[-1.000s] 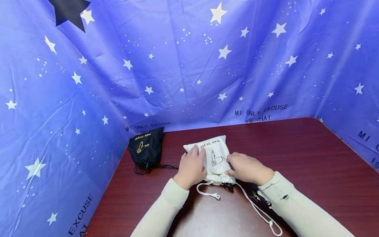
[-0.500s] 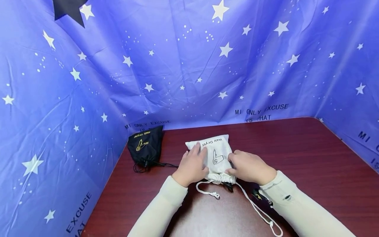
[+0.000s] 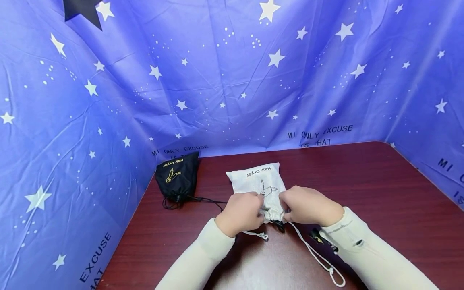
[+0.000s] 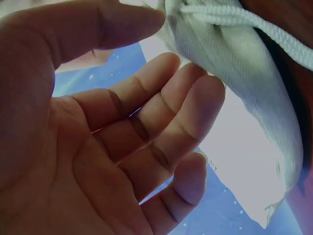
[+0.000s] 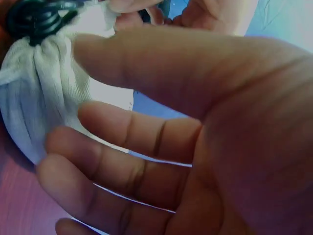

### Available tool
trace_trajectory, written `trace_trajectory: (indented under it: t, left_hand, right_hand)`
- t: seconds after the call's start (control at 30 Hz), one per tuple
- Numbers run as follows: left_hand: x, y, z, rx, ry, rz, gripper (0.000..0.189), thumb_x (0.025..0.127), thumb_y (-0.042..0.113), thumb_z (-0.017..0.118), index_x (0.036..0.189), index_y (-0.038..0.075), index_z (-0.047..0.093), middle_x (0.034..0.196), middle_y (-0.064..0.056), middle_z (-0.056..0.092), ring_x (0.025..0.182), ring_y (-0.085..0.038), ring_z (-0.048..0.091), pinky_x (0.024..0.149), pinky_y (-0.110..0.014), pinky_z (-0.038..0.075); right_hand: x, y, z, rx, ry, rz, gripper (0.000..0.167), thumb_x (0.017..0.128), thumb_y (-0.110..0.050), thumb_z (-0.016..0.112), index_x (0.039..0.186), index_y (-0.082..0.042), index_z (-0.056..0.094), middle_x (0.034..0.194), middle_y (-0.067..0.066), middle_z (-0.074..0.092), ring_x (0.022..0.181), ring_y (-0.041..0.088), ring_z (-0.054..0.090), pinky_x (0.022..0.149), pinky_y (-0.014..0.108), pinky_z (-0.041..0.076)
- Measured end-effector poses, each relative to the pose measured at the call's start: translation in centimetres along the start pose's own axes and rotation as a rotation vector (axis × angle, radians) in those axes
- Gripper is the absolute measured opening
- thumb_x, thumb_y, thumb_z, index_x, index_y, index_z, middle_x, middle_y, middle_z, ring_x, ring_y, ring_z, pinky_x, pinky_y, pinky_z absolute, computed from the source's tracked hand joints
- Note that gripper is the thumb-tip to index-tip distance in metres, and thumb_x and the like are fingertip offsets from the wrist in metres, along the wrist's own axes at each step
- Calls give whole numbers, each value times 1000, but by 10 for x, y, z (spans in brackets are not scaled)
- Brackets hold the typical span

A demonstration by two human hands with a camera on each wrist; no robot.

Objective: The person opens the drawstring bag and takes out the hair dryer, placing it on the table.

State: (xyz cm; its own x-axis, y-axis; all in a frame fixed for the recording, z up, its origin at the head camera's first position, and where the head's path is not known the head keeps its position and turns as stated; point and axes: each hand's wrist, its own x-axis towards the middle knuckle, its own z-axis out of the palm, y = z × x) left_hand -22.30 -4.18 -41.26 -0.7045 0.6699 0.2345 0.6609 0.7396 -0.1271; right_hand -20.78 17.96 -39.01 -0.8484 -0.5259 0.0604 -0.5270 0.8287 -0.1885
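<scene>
A white drawstring bag [image 3: 250, 181] printed "Hair Dryer" lies on the table, its gathered mouth toward me. My left hand [image 3: 241, 213] holds the left side of the mouth, fingers curled and thumb at the pleated cloth. On the opposite side, my right hand [image 3: 308, 206] grips the bag's edge with bent fingers. Coiled black cord [image 5: 41, 17] pokes out of the mouth in the right wrist view. White drawstrings [image 3: 315, 253] trail toward me, one with a knotted loop. What fills the bag is hidden.
A black drawstring bag [image 3: 177, 177] with yellow "Hair Dryer" print lies at the far left, its black cord running toward my left hand. Beside my right sleeve is a small black-and-yellow item [image 3: 318, 237]. A blue star-printed curtain [image 3: 224, 80] encloses the dark red table [image 3: 362, 181].
My left hand has slid down from the bag's printed face to its gathered mouth, and its fingers have curled. The right hand's fingers have bent more at the bag's right edge.
</scene>
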Motion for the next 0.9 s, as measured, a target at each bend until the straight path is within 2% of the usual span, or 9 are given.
trace_trajectory:
  t: [0.3, 0.6, 0.9]
  left_hand:
    - [1, 4, 9, 45, -15, 19, 33, 70, 39, 83, 67, 24, 54, 70, 8, 58, 57, -14, 58, 49, -36, 45]
    - [4, 6, 20, 78, -5, 26, 37, 73, 48, 82, 63, 25, 55, 63, 11, 57, 52, -11, 54, 46, -36, 45]
    - [4, 10, 19, 107, -48, 44, 36, 78, 56, 78, 65, 27, 61, 65, 11, 62, 57, -11, 58, 52, -37, 46]
  right_hand:
    - [1, -3, 8, -2, -19, 1, 41, 56, -27, 93, 69, -24, 54, 64, -14, 51, 60, 8, 50, 54, 31, 42]
    - [5, -3, 19, -55, 53, -62, 42, 57, -21, 91, 70, -23, 51, 63, -12, 49, 56, 10, 47, 50, 33, 39]
    - [7, -2, 25, -75, 67, -52, 43, 57, -21, 90, 71, -24, 50, 63, -12, 48, 55, 11, 46, 48, 35, 38]
